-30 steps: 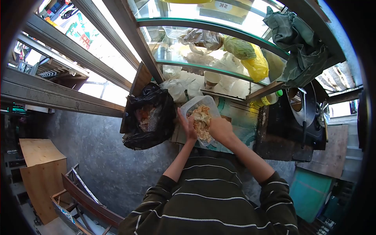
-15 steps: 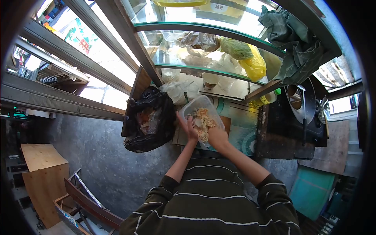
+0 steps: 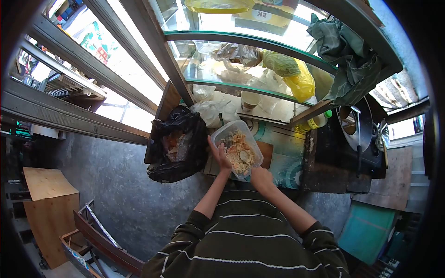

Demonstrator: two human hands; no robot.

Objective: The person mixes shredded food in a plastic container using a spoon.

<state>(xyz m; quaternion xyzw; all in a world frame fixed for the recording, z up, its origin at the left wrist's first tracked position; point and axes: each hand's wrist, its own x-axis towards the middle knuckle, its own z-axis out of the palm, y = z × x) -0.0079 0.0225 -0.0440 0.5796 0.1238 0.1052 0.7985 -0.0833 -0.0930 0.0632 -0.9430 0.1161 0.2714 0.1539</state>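
A clear plastic container [image 3: 253,147] is tilted in front of my body, with a crumbly orange and cream food mix [image 3: 239,153] in it. My left hand [image 3: 221,156] holds the container by its left side, the thumb near the rim. At the lower right corner of the container, my right hand [image 3: 263,179] is closed; whether it grips the rim or something else is hidden. Left of my left hand lies an open black plastic bag [image 3: 189,160] with reddish and clear things inside.
Glass shelves above hold a green cabbage [image 3: 281,63], a yellow bag [image 3: 301,83] and a paper cup [image 3: 250,100]. A wok [image 3: 359,121] stands on a black stove at right, beside a yellow bottle [image 3: 316,121]. A grey-green cloth [image 3: 345,60] hangs above.
My right hand has come out of the food mix and moved down and right to the container's corner. More of the food shows, and my left hand still holds the container.
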